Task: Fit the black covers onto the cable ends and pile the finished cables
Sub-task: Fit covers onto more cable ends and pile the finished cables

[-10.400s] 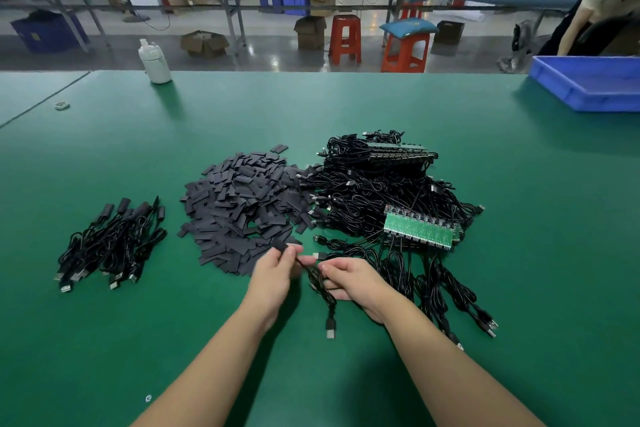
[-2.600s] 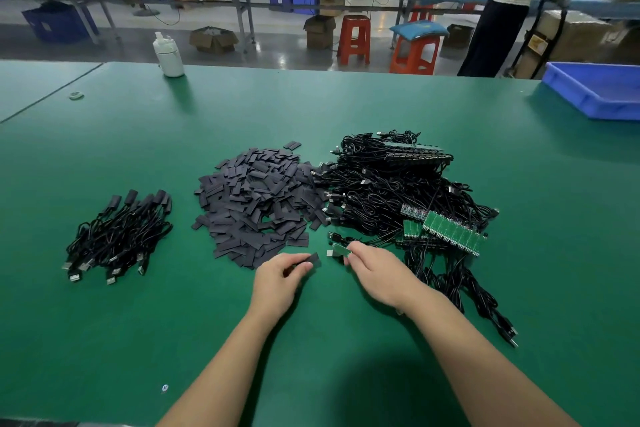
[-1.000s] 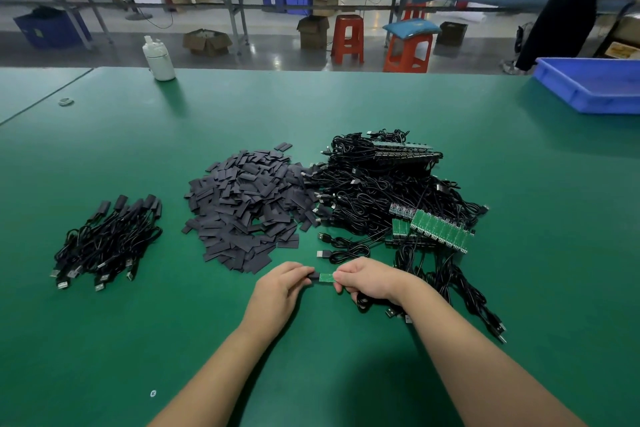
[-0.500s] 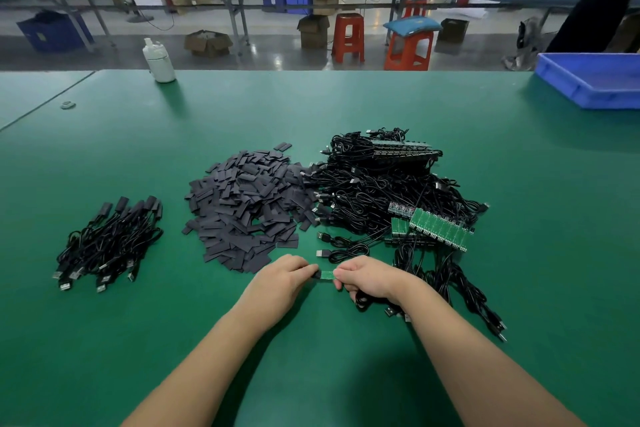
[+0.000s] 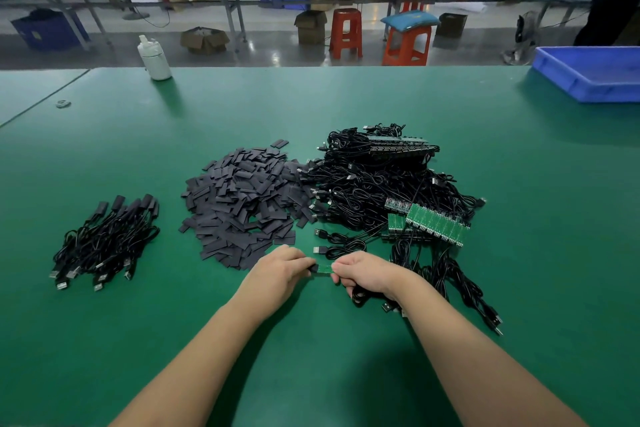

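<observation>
Head view, starting at my far left: the pile of finished cables (image 5: 105,239) lies on the green table (image 5: 519,184), well apart from everything else, I judge so that done pieces never get mixed back into the raw stock. Next to the right is the heap of black covers (image 5: 242,208), loose and flat, its near edge just beyond my left hand (image 5: 278,269), which keeps the reach for a fresh one short. That hand has its fingers curled and pinched on a single black cover (image 5: 313,268), holding it by its outer end with the open mouth pointing right. Between my two hands shows a short stretch of the small green board (image 5: 325,268) at the cable's end, bare, so the cover looks to be only just started onto it, not yet pushed home. My right hand (image 5: 363,274) grips the other side of that board with fingers closed tight around it, and the cable it belongs to (image 5: 363,298) loops out beneath my palm; holding it close to the tip should keep the board stiff and straight while the cover slides on. Further right sits the tangled heap of unfinished cables (image 5: 381,187), touching the covers' right edge, with a strip of green boards (image 5: 436,224) lying on it, still joined side by side. At the far right edge stands a blue tray (image 5: 588,87), well away from the work.
</observation>
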`<state>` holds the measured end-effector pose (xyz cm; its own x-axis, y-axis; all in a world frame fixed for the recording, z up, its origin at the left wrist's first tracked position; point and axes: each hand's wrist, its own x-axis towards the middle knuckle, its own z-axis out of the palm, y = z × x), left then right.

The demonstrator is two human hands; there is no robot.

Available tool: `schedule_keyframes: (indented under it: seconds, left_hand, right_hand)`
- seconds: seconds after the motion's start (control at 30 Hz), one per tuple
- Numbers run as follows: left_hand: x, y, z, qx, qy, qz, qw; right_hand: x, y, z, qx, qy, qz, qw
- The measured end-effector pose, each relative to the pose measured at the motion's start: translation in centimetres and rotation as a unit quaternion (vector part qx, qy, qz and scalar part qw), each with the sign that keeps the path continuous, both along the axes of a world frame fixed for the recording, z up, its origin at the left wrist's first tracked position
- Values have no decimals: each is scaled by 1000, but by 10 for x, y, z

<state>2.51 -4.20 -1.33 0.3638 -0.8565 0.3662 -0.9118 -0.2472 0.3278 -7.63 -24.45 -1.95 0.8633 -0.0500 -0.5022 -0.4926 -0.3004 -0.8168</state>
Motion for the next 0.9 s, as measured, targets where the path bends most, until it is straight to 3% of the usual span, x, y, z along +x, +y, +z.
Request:
schedule_keyframes:
  seconds: [0.33, 0.9]
  left_hand:
    - [-5, 0, -1, 17, 65, 32, 997]
    - [-18, -14, 2, 31, 7, 34, 999]
  right_hand:
    - [0, 2, 2, -10, -7, 0, 1000]
    - [1, 2, 3, -11, -7, 0, 1000]
